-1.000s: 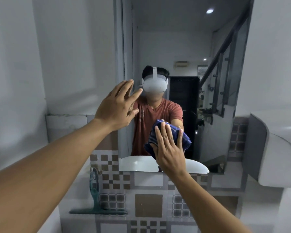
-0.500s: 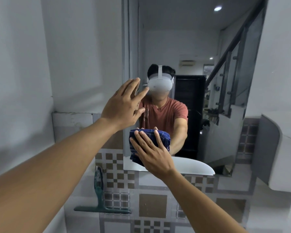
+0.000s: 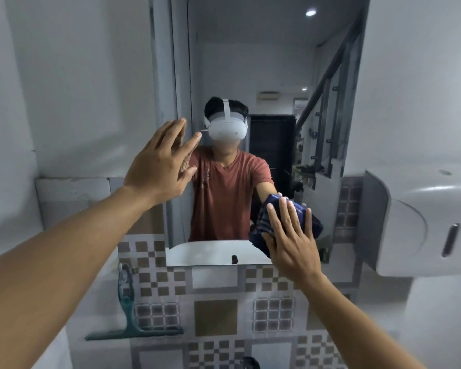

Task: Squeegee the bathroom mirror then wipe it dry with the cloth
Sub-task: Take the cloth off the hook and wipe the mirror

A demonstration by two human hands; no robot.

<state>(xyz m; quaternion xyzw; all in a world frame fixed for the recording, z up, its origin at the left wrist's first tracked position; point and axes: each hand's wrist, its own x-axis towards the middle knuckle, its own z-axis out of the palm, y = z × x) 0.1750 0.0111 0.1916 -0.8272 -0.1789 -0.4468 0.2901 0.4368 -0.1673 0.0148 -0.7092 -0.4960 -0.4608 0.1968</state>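
Note:
The tall mirror (image 3: pixel 250 62) fills the wall ahead and reflects a person in a red shirt with a white headset. My right hand (image 3: pixel 290 241) lies flat on a blue checked cloth (image 3: pixel 264 225), pressing it against the glass near the mirror's lower right corner. My left hand (image 3: pixel 157 169) rests with fingers spread on the mirror's left edge, holding nothing. A green squeegee (image 3: pixel 129 315) hangs from a hook on the tiled wall below and left of the mirror.
A white wall-mounted dispenser (image 3: pixel 415 222) juts out at the right, close to the mirror's edge. Patterned brown and grey tiles (image 3: pixel 216 315) cover the wall under the mirror. A white wall (image 3: pixel 77 89) stands on the left.
My right hand has swept the cloth along the bottom of the mirror, first to the left side, then across to the lower right. The left hand has stayed on the left edge.

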